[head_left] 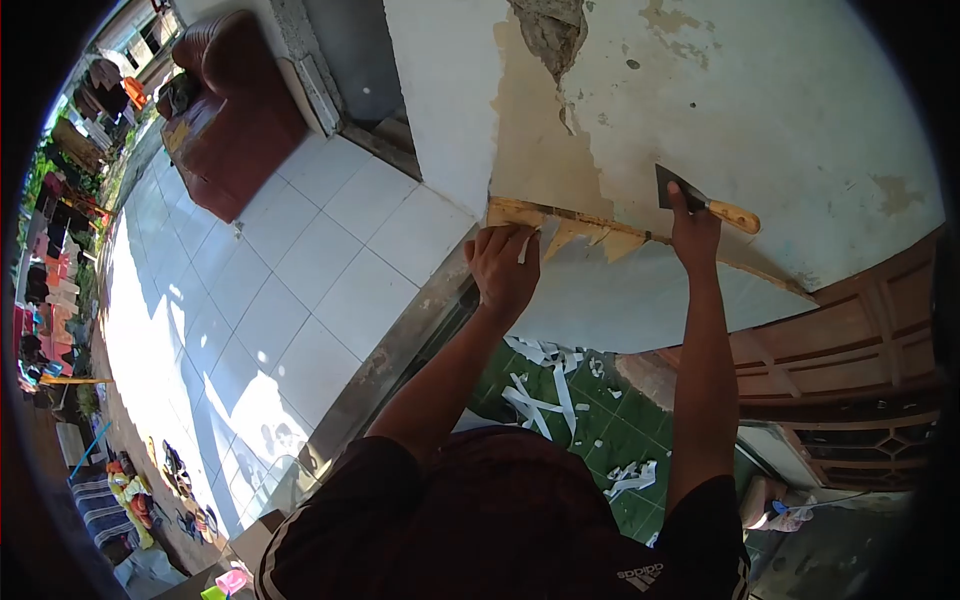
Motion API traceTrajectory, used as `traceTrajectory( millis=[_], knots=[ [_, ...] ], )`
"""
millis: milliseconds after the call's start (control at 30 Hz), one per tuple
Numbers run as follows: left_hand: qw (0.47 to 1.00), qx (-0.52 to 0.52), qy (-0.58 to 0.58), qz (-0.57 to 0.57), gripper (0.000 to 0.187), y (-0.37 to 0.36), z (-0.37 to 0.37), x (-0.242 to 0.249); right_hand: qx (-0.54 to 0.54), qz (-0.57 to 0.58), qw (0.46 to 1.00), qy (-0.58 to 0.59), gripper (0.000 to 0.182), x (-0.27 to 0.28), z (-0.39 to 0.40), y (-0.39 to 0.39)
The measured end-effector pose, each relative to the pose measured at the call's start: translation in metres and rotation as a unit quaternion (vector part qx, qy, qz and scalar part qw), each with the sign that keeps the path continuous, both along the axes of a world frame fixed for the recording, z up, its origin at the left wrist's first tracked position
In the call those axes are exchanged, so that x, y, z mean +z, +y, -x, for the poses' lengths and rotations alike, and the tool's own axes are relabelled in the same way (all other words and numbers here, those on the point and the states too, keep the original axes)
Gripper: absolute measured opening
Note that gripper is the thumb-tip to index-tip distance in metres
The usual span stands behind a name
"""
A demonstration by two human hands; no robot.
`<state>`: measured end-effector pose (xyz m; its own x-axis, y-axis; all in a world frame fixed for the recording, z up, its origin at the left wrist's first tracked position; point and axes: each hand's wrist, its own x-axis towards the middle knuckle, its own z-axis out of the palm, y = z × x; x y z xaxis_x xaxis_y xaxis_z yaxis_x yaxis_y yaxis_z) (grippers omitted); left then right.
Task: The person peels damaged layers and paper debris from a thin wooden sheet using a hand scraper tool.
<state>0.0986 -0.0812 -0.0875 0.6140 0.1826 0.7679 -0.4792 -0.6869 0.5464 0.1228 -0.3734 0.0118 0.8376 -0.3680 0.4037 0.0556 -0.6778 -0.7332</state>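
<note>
Head view shows a person before a worn wall, with the right hand clasping a scraper where blade and wooden handle meet. Its blade is near the wall surface; whether it touches cannot be told. The left hand has bent fingers at a brown edge strip, beside torn flaps that hang from it; whether its grip pinches something is not visible.

The step in hand appears to be loosening old covering along this strip. Probably, the next move calls for a flat blade angle and steady support from the left hand.

The strip runs to wooden panelling, which may limit the right arm. On the left, white tiled floor gives broader room. Below, white scraps lie on green tiles and could slip underfoot.
</note>
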Motion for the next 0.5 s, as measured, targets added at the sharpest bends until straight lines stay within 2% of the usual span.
traceTrajectory(
  millis=[67, 167, 267, 367, 500],
  knots=[
    [1.000, 0.005, 0.003, 0.018, 0.013, -0.006, -0.001, -0.002, 0.005, 0.003, 0.999, 0.033, 0.069, -0.001, -0.002, -0.002],
    [1.000, -0.002, 0.008, 0.027, 0.012, -0.009, -0.001, -0.007, 0.021, 0.013, 0.999, 0.031, 0.063, -0.011, -0.010, -0.008],
    [0.999, -0.031, 0.016, 0.014, 0.012, -0.011, 0.005, -0.016, 0.012, 0.078, 0.997, 0.018, 0.056, 0.001, 0.001, 0.009],
    [0.999, -0.048, 0.019, 0.007, 0.011, -0.006, 0.013, -0.030, 0.023, 0.070, 0.997, -0.003, 0.050, -0.003, -0.002, 0.009],
    [0.996, -0.057, 0.062, 0.012, 0.011, -0.004, 0.031, -0.047, 0.016, 0.094, 0.995, 0.018, 0.050, 0.000, -0.002, 0.011]
  ],
)
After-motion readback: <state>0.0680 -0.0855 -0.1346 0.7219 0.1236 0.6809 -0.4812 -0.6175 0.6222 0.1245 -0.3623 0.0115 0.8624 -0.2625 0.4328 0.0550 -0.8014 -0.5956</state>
